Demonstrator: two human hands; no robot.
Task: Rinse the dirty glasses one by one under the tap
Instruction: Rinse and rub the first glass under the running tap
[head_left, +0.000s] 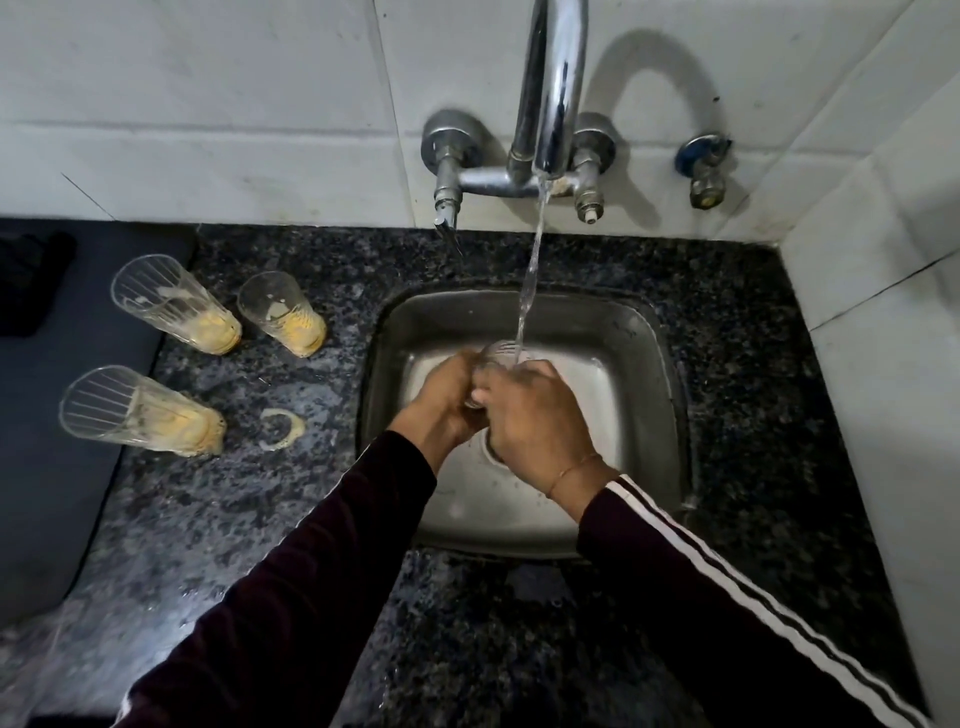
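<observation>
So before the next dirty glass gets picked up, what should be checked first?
1. Water running from the chrome tap: ok.
2. Clear ribbed glass under the stream: ok.
3. Left hand and right hand both holding it: ok.
4. Glass rinsed clean inside: cannot tell, hands cover it.
5. Three glasses with yellow residue waiting upright on the speckled black counter: ok.
6. Yellowish ring stain wiped: not ok.

We're in a home kitchen here; a small steel sink (654, 364) set into a speckled dark stone counter (291, 499); a wall-mounted tap (550, 93) running over white tiles (208, 104); three used drinking glasses (176, 306) with yellow dregs standing by the basin.
</observation>
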